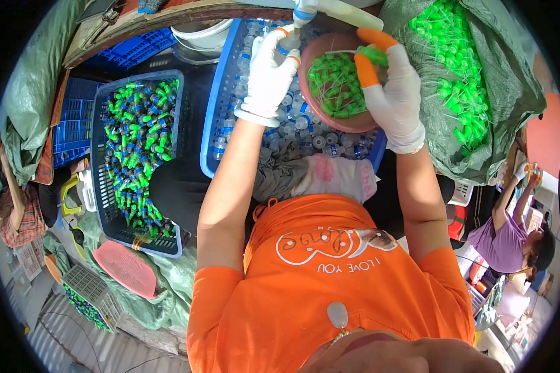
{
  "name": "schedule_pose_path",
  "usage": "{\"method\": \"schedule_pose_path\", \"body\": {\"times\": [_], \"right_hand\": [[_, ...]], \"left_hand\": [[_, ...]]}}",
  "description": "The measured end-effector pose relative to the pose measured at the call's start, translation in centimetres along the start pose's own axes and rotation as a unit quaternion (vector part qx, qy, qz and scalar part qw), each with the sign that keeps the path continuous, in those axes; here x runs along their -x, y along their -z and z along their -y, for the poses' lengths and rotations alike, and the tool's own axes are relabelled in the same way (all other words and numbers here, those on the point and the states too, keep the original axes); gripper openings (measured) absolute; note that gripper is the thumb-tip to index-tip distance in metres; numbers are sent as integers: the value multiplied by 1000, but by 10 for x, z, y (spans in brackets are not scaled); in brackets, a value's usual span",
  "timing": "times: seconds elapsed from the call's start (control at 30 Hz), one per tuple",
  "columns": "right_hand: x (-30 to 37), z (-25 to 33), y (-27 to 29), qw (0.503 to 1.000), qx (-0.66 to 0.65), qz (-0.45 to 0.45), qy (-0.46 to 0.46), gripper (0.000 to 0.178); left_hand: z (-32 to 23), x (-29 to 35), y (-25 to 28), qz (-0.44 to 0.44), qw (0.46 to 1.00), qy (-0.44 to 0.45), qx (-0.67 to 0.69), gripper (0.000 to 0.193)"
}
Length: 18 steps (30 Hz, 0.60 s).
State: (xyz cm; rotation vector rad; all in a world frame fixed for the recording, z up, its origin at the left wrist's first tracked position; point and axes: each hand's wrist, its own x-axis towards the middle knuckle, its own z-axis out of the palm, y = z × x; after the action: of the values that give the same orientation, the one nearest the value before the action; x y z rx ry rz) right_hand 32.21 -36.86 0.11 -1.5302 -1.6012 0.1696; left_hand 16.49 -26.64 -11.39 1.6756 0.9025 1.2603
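My left hand, in a white glove with orange fingertips, holds a small clear bottle just below a white nozzle with a blue ring. Whether bottle and nozzle touch is hard to tell. Between the orange-tipped thumb and fingers of my gloved right hand is a green cap with a thin white tube, somewhat blurred. That hand is over the right rim of a reddish bowl with many green tubed caps. The bowl rests over a blue crate of small clear bottles.
At left, a dark blue basket contains dark bottles with green caps. More green caps lie in a green sack at right. A pink basket sits lower left. A person in purple works at far right, another in plaid at far left.
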Motion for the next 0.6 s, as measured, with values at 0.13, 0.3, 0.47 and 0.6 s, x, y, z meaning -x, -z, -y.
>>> {"method": "schedule_pose_path", "body": {"times": [0.13,0.3,0.47,0.6], "right_hand": [[-15,17,3,999,17,-19,-44,31],[-7,-3,-1,997,67,-9,-24,33],[-6,-6,-4,998,23,-11,-51,34],[-6,-10,-7,999,22,-22,-38,34]], "left_hand": [[4,-9,-9,-11,998,-31,56,42],[0,-3,-13,-34,980,47,193,39],[-6,-1,-13,-28,975,37,216,33],[-7,-2,-12,-29,976,43,212,33]]}}
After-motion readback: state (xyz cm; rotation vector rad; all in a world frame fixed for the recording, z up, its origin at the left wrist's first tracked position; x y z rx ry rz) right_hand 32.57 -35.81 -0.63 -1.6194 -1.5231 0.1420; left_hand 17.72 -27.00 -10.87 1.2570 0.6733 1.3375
